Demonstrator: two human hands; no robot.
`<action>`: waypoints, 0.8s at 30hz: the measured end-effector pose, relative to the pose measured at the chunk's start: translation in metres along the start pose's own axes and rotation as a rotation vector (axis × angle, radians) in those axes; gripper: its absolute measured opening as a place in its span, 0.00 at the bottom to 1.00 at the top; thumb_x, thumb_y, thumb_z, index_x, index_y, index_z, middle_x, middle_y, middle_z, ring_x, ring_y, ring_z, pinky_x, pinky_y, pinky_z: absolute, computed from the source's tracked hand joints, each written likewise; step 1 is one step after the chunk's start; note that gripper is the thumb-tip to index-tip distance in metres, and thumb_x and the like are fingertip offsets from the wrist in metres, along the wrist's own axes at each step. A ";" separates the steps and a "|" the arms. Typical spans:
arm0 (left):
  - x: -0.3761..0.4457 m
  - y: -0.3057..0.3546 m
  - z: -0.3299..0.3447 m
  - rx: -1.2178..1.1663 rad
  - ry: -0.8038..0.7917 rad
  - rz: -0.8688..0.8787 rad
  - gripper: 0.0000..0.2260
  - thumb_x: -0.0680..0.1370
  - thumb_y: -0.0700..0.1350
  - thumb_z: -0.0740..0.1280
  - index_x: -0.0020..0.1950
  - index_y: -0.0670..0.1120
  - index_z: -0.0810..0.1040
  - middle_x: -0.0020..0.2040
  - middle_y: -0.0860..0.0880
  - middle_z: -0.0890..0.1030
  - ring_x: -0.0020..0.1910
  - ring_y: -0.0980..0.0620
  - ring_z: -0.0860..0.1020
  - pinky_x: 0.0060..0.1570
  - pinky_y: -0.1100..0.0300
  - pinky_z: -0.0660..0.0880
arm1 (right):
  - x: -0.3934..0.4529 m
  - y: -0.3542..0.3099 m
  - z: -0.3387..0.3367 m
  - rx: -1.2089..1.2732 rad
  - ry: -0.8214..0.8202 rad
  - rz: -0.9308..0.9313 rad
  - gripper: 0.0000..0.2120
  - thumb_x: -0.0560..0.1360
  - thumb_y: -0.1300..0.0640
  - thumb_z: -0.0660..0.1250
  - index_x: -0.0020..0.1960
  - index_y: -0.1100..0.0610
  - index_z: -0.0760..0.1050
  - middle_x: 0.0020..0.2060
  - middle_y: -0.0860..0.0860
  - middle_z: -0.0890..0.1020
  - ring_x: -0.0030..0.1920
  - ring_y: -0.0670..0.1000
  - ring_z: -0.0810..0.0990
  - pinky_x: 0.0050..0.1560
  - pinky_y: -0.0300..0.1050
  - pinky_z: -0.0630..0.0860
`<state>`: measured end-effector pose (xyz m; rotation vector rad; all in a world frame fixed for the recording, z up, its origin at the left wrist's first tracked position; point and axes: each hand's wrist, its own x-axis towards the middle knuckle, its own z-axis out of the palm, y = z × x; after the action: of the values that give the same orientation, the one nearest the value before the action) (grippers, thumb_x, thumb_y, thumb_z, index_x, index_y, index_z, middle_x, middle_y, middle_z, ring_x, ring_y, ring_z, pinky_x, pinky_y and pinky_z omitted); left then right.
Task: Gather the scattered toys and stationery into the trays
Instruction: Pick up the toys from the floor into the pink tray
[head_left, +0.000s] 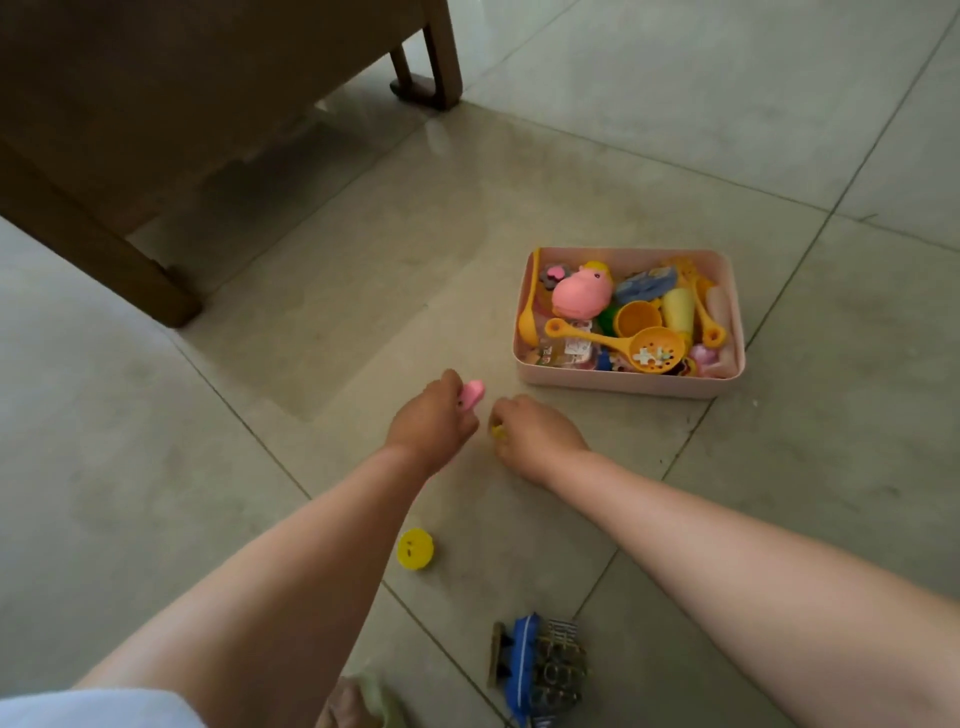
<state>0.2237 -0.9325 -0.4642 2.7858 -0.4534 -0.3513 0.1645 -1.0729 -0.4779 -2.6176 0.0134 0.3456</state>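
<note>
1. Only the head view to go on. Using the pink tray as the landmark: it sits on the tile floor with bare tile on every side, and lots of open floor beyond its far and right edges.
2. The left hand is just off the tray's near-left corner, fingers curled round a small pink toy that pokes out the top of the grip.
3. The right hand is right beside it, just in front of the tray's near wall, knuckles up and fingers curled down on a little yellow thing. Only a sliver of it shows, so no idea what it is.
4. Nearer the camera than the tray, well apart from it: a round yellow toy on the floor, and a blue toy boat, partly cut off by the bottom edge.
5. Far left of the tray there's dark wooden furniture on chunky legs, and the floor under it is in shadow.
6. Tray is smooth plastic, a rounded rectangle, heaped with a pink pig toy, an orange strainer scoop and a yellow cup. The stuff underneath is a jumble I can't make out.
</note>
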 end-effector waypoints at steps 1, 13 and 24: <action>0.003 0.009 -0.003 -0.054 0.060 -0.002 0.12 0.78 0.52 0.62 0.55 0.45 0.70 0.49 0.43 0.80 0.47 0.40 0.79 0.39 0.55 0.68 | 0.002 0.005 -0.011 0.057 0.091 0.000 0.12 0.75 0.53 0.63 0.57 0.54 0.74 0.55 0.55 0.77 0.54 0.59 0.77 0.49 0.47 0.73; 0.064 0.118 -0.025 -0.403 0.044 0.103 0.14 0.76 0.53 0.68 0.60 0.51 0.76 0.52 0.48 0.81 0.48 0.47 0.79 0.44 0.56 0.75 | 0.038 0.071 -0.117 0.430 0.672 0.402 0.09 0.75 0.52 0.65 0.55 0.50 0.77 0.54 0.54 0.79 0.50 0.55 0.79 0.44 0.43 0.72; 0.063 0.089 -0.011 -0.059 0.076 0.289 0.15 0.74 0.47 0.71 0.60 0.53 0.80 0.57 0.49 0.77 0.59 0.47 0.71 0.51 0.62 0.67 | 0.046 0.100 -0.130 0.412 0.709 0.400 0.14 0.80 0.55 0.61 0.64 0.53 0.75 0.63 0.56 0.73 0.63 0.56 0.73 0.64 0.45 0.69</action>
<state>0.2609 -1.0320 -0.4368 2.6163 -0.7997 -0.1883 0.2335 -1.2201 -0.4274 -2.1768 0.7637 -0.4270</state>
